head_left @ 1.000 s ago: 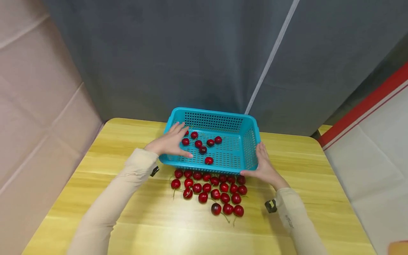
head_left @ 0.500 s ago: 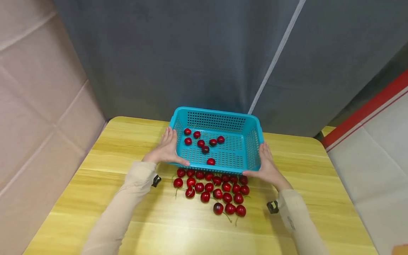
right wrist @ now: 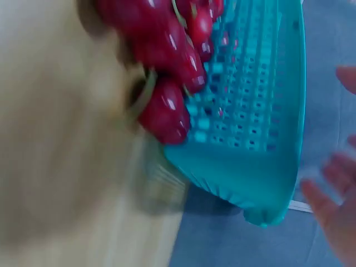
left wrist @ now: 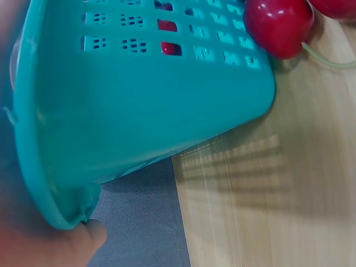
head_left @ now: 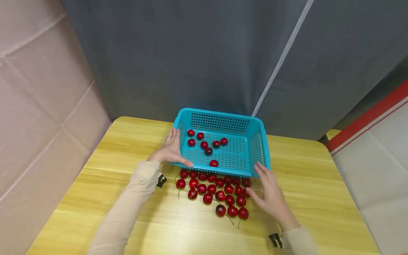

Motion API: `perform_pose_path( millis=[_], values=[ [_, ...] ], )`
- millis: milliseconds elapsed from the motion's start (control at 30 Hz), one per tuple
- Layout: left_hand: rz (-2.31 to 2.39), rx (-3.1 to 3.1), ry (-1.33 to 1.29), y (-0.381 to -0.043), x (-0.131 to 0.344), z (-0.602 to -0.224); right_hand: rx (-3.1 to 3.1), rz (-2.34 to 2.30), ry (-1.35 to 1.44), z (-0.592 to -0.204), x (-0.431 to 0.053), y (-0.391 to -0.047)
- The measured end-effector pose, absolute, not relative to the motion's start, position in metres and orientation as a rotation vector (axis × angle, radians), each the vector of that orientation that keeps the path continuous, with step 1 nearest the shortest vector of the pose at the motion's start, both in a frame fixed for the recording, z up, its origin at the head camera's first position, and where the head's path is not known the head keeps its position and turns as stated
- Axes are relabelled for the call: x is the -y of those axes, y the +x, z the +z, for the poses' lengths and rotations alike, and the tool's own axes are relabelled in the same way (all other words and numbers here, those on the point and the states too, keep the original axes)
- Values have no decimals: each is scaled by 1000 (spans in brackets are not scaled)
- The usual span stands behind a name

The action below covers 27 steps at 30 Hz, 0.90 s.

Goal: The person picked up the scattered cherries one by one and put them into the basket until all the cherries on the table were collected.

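Observation:
A turquoise plastic basket with slotted walls stands on the wooden table, several red cherries scattered on its floor, mostly to the left. My left hand grips its near left corner, thumb along the front rim; the left wrist view shows a finger hooked by the rim of the basket. Just off the near right corner, my right hand has its fingers spread and holds nothing. Its thumb tip is close to the loose cherries, which lie with stems in rows before the basket. In the right wrist view the hand is blurred.
A dark grey curtain hangs behind the table's far edge. Pale cloth covers the left side, and a white panel with a red border stands at the right. Wooden tabletop extends before the cherries.
My left hand has come from over the basket's left side down to its left corner and grips it. My right hand has left the right corner, drawing back towards me.

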<state>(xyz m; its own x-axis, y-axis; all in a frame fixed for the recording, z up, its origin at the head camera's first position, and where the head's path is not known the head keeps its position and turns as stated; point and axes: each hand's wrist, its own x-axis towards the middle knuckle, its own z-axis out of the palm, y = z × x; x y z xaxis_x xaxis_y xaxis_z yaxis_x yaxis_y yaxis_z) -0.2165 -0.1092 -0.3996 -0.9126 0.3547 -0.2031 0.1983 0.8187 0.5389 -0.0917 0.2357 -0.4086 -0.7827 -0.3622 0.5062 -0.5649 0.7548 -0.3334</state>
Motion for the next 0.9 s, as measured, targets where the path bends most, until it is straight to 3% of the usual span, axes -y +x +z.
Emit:
perform_pose_path(
  millis=[333, 900],
  values=[
    [775, -2711, 405, -215, 110, -402, 2659, 591, 736, -440, -228, -52],
    [777, -2712, 417, -216, 110, -404, 2917, 628, 565, -473, -226, -39]
  ],
)
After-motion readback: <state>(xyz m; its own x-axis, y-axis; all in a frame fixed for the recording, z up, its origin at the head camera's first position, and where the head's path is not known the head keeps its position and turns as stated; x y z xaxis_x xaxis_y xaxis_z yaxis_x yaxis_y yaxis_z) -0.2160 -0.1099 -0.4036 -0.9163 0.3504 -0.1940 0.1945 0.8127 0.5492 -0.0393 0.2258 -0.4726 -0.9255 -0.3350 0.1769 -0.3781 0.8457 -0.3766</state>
